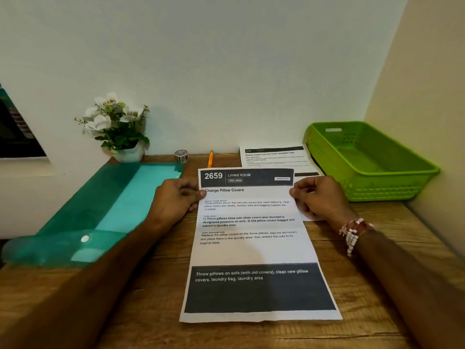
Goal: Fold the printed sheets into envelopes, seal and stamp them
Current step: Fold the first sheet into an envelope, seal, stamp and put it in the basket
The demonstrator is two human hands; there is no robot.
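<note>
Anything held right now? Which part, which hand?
Yes, the printed sheet. The left hand pinches its left edge and the right hand its right edge, both near the top, just below the dark header. Its lower part lies on the wooden table.

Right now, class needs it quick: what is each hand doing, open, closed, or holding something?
Left hand: closed, pinching the left edge of the printed sheet.
Right hand: closed, pinching the same sheet's right edge.
</note>
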